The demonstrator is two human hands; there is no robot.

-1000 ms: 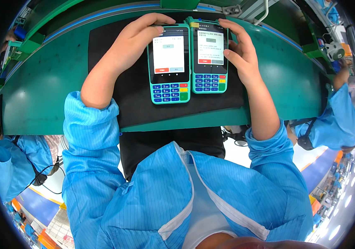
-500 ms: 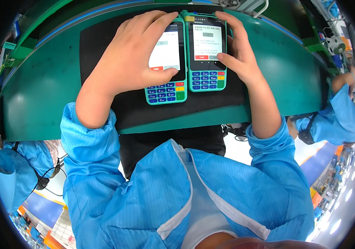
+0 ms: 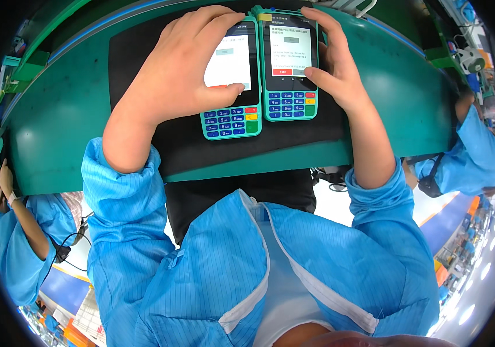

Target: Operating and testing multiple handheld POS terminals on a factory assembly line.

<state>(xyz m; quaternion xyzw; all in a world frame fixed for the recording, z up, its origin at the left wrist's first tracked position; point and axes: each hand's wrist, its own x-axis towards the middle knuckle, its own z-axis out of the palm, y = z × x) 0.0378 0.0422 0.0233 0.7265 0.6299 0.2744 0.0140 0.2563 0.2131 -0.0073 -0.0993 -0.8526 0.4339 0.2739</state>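
Two payment terminals with teal casings lie side by side, screens lit. My left hand [image 3: 181,66] wraps over the left payment terminal [image 3: 246,124], its fingers reaching the top edge. The left thumb rests over the lower part of the screen, beside a red button, covering part of the display. Around the right edge of the right payment terminal [image 3: 289,53] curls my right hand [image 3: 340,72]. One finger reaches the top corner, and the thumb tip is at a grey button low on the screen. The other right fingers are partly hidden beside the casing.
Under the terminals is a black mat [image 3: 230,156] on a green table [image 3: 56,139]. Green racks stand along the far side. Co-workers in blue sit at the left [image 3: 24,243] and right [image 3: 473,156]. A yellow tab [image 3: 264,17] sits at the right terminal's top.
My left thumb has shifted up onto the lower screen button. Text on the right screen has changed. The left co-worker's arm is now raised at the table edge.
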